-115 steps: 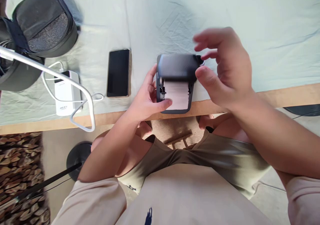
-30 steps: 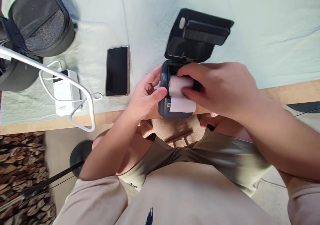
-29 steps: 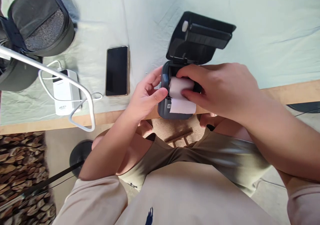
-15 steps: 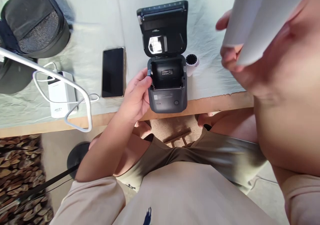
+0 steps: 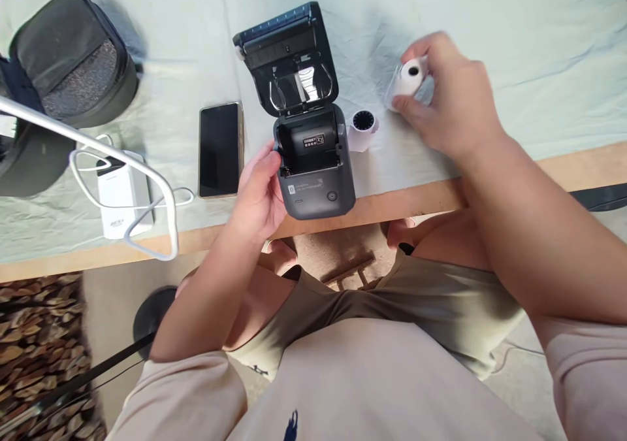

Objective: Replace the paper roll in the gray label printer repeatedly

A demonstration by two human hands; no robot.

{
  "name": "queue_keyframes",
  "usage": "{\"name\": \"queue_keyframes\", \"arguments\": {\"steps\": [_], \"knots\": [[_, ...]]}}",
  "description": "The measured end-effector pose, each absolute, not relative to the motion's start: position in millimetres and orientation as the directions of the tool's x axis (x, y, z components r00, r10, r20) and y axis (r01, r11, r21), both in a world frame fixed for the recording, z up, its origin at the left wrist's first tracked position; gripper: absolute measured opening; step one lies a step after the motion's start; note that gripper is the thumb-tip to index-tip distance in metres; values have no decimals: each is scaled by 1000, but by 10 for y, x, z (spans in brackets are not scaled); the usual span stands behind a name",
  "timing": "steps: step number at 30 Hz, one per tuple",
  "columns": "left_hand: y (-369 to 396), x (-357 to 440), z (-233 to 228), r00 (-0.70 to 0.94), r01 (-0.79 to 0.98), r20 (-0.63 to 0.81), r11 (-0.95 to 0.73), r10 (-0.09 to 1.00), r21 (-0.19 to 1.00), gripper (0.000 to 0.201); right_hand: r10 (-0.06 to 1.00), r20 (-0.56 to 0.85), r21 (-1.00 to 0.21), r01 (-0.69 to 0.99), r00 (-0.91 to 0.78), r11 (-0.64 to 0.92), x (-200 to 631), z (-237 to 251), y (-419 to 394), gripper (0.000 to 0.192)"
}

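**A:** What is the biggest thing here?

**B:** The table point(image 5: 490, 10). It has a pale green cloth on it and a wood edge at the front. A big dark bag point(image 5: 73, 59) sits at the far left.

**A:** And the dark grey box in the middle?

**B:** That is a little printer point(image 5: 313, 163). It sits at the front edge of the table. Its lid point(image 5: 287, 55) is flipped up and leans back, so you can see inside. The hollow inside is dark and has no roll in it. There is a small label inside and a round button on the front.

**A:** Where is the left hand point(image 5: 257, 193)?

**B:** It is right beside the printer, on its left side. The fingers wrap around that side and the thumb touches the rim of the hollow. It grips the printer.

**A:** And the right hand point(image 5: 450, 104)?

**B:** It is off to the right of the printer, well apart from it. It pinches a white paper roll point(image 5: 409, 78) at the fingertips, just above the cloth. The roll is small and has a dark hole in its end.

**A:** Is there another roll?

**B:** Yes, a second roll point(image 5: 362, 127) lies on the cloth, just beside the printer's right side. It is white with a dark ridged hole.

**A:** What else is there?

**B:** A black phone point(image 5: 220, 150) lies flat to the left of the left hand. Farther left is a white power bank point(image 5: 117, 196) with a white cable.
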State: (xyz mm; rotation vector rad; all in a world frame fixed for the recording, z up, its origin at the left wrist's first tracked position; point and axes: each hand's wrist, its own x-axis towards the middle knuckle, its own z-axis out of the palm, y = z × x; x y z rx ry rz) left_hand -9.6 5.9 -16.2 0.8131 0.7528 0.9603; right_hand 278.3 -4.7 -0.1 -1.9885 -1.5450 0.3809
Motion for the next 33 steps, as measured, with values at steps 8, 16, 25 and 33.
{"name": "queue_keyframes", "arguments": {"steps": [8,16,25,33], "knots": [[65,-98,-195,385,-383,-156,311,910,870,28,882,462,-489,856,87,171,2641,100,-260,50],[67,-86,-202,336,-374,-181,307,924,875,27,991,129,-396,913,-46,94,2233,-150,-306,64],[52,-71,-175,350,-338,-155,279,924,899,31,967,249,-397,916,50,55,2105,-188,-226,31],[5,-51,-161,363,-349,-143,277,921,895,38,892,445,-601,766,81,230,2274,-63,-220,62]]}}
